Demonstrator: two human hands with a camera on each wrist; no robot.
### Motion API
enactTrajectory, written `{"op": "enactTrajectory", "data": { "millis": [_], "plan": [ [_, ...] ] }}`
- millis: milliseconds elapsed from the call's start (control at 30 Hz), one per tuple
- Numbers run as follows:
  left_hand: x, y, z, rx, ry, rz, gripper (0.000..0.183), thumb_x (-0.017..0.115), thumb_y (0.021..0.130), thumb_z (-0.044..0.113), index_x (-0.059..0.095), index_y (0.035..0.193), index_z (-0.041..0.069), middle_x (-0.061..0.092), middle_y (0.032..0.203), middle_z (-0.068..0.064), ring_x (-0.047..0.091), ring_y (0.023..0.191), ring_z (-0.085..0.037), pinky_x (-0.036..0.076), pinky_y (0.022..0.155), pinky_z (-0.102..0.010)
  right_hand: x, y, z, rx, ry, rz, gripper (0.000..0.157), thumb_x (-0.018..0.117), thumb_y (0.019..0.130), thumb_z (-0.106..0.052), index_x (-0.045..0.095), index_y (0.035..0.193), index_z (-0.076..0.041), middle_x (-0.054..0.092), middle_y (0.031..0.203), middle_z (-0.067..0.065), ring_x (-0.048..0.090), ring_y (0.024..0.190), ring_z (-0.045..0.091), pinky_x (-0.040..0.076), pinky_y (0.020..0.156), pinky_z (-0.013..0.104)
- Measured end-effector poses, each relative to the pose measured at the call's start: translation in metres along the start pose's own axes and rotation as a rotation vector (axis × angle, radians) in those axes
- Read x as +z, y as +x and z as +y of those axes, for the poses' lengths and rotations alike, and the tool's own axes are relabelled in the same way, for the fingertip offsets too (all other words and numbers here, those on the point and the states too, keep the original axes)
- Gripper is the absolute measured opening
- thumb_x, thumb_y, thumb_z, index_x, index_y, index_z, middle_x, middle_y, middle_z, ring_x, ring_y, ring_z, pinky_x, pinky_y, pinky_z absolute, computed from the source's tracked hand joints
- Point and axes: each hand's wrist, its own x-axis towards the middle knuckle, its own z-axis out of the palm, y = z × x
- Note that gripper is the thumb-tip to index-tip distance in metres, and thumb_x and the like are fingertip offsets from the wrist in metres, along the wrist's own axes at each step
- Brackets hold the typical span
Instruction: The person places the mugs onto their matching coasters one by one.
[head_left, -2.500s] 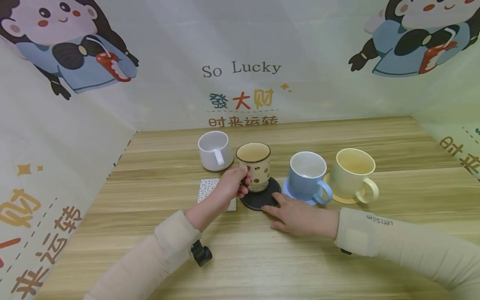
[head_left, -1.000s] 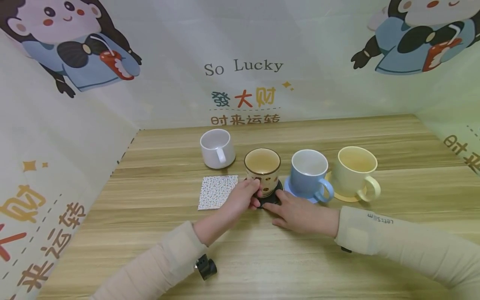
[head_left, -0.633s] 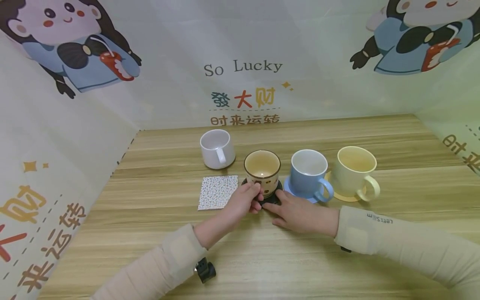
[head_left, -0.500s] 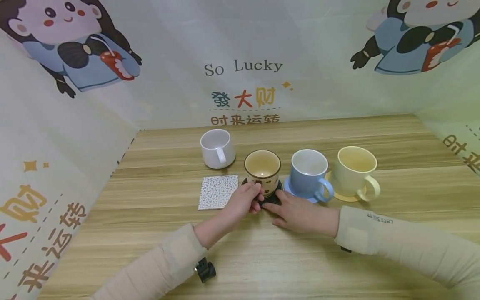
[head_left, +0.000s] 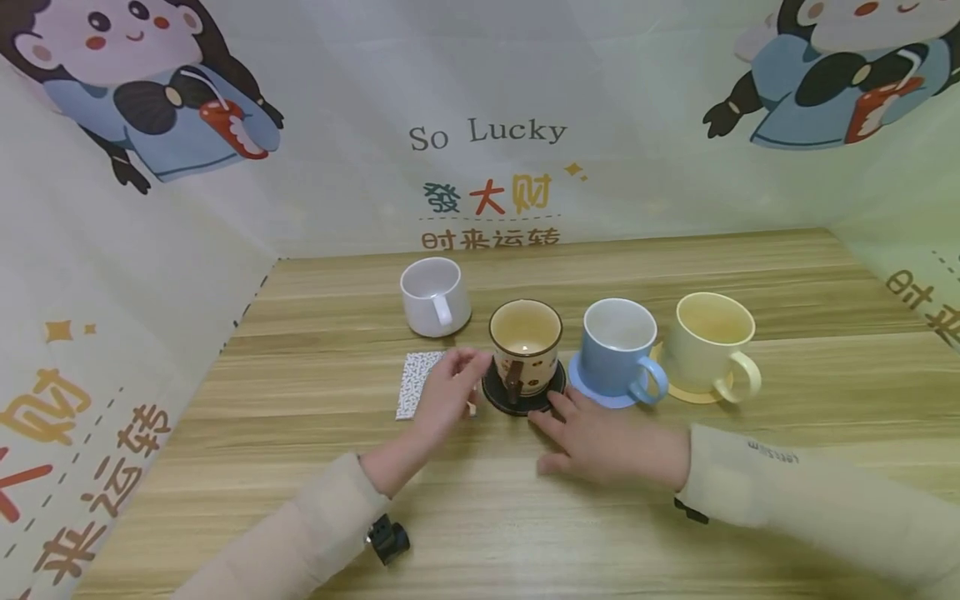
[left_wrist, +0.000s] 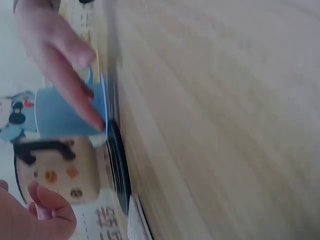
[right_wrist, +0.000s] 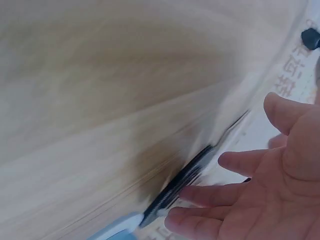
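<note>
Here the spotted beige mug (head_left: 525, 343) stands upright on the black round coaster (head_left: 523, 400) at the middle of the wooden table (head_left: 675, 517), its dark handle turned toward the person. The left hand (head_left: 447, 392) is just to the mug's left, over the patterned square coaster (head_left: 414, 382); its fingers are relaxed and apart, and it holds nothing. In the left wrist view the mug (left_wrist: 60, 170) and the coaster's edge (left_wrist: 117, 165) show side-on, with a gap between mug and fingers. The right hand (head_left: 600, 440) lies flat on the table, fingers straight and spread, its fingertips at the black coaster's near right edge — whether they touch the rim cannot be told from the head view; in the blurred right wrist view, the fingers (right_wrist: 210, 195) lie against the dark disc (right_wrist: 182, 185).

To the right, a blue mug (head_left: 618, 348) sits on a blue coaster (head_left: 592, 392) and a pale yellow mug (head_left: 711, 343) on a yellow coaster (head_left: 693, 398). A white mug (head_left: 433, 296) stands bare on the wood behind the square coaster.

Judged from this layout, the step in hand is the release after seating the spotted mug — three mugs are paired, one is not. The likely next move calls for gripping the white mug and setting it squarely on the patterned coaster, without knocking the spotted mug beside it.
</note>
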Motion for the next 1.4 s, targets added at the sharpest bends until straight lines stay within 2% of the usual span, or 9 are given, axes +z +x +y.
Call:
{"op": "enactTrajectory", "data": {
  "millis": [333,433,567,700,800,900,1033,1200,1400],
  "plan": [
    [-0.040,0.032,-0.007,-0.024,-0.024,0.182,0.037,0.043,0.097,0.030,0.048,0.117,-0.001,0.051,0.102,-0.009,0.046,0.076,-0.010,0.039,0.064,-0.025,0.009,0.000,-0.025,-0.139,-0.033,0.009,0.060,0.045,0.091,-0.048,0.038,0.139,-0.012,0.030,0.143,0.023,0.027,0.129,0.048,0.028,0.104,0.053],
    [-0.044,0.041,-0.009,-0.034,0.003,0.180,0.038,0.043,0.097,0.028,0.046,0.121,-0.002,0.050,0.106,-0.013,0.046,0.085,-0.016,0.041,0.074,-0.032,0.012,0.005,-0.031,-0.163,-0.021,0.020,0.060,0.045,0.092,-0.048,0.037,0.140,-0.012,0.028,0.144,0.022,0.026,0.129,0.048,0.027,0.104,0.053],
    [-0.046,0.052,-0.008,-0.066,0.085,0.107,0.044,0.040,0.097,0.029,0.044,0.126,-0.003,0.049,0.118,-0.017,0.045,0.100,-0.023,0.040,0.090,-0.040,0.015,0.014,-0.040,-0.185,-0.068,0.048,0.061,0.045,0.091,-0.048,0.037,0.140,-0.012,0.029,0.143,0.021,0.028,0.129,0.045,0.026,0.106,0.050],
    [-0.044,0.063,-0.006,-0.110,0.135,0.040,0.047,0.035,0.098,0.036,0.048,0.121,-0.003,0.048,0.094,-0.011,0.044,0.082,-0.018,0.042,0.082,-0.038,0.019,0.024,-0.048,-0.205,-0.147,0.071,0.063,0.045,0.091,-0.050,0.037,0.140,-0.011,0.032,0.142,0.021,0.031,0.129,0.042,0.026,0.107,0.047],
    [-0.041,0.069,-0.004,-0.135,0.117,0.021,0.043,0.035,0.098,0.038,0.051,0.102,-0.002,0.036,0.078,-0.005,0.037,0.071,-0.015,0.042,0.077,-0.038,0.021,0.032,-0.053,-0.196,-0.166,0.072,0.064,0.045,0.091,-0.050,0.036,0.140,-0.011,0.031,0.142,0.020,0.031,0.129,0.040,0.026,0.107,0.046],
    [-0.037,0.073,0.000,-0.148,0.103,0.014,0.039,0.035,0.098,0.037,0.047,0.092,0.000,0.035,0.078,-0.003,0.038,0.074,-0.015,0.043,0.083,-0.044,0.021,0.040,-0.055,-0.192,-0.173,0.086,0.064,0.045,0.091,-0.050,0.036,0.140,-0.011,0.031,0.142,0.019,0.032,0.129,0.039,0.027,0.106,0.045],
    [-0.033,0.075,0.002,-0.171,0.086,0.019,0.041,0.036,0.098,0.036,0.048,0.103,-0.003,0.040,0.086,-0.008,0.039,0.079,-0.017,0.042,0.087,-0.045,0.020,0.051,-0.057,-0.199,-0.199,0.111,0.063,0.046,0.090,-0.051,0.039,0.137,-0.010,0.034,0.140,0.019,0.036,0.125,0.036,0.032,0.103,0.045],
    [-0.031,0.079,0.002,-0.201,0.029,0.023,0.044,0.035,0.098,0.032,0.045,0.120,-0.005,0.048,0.105,-0.015,0.047,0.084,-0.020,0.043,0.080,-0.038,0.017,0.062,-0.059,-0.164,-0.182,0.087,0.063,0.046,0.090,-0.051,0.039,0.137,-0.010,0.034,0.140,0.017,0.034,0.127,0.036,0.032,0.103,0.044],
    [-0.034,0.090,-0.004,-0.240,-0.124,-0.004,0.030,0.034,0.098,0.021,0.048,0.112,-0.003,0.053,0.085,-0.005,0.052,0.057,-0.005,0.042,0.055,-0.019,0.013,0.072,-0.059,-0.129,-0.163,0.048,0.065,0.047,0.090,-0.052,0.038,0.138,-0.009,0.032,0.141,0.015,0.033,0.129,0.035,0.030,0.105,0.041]
  ]
}}
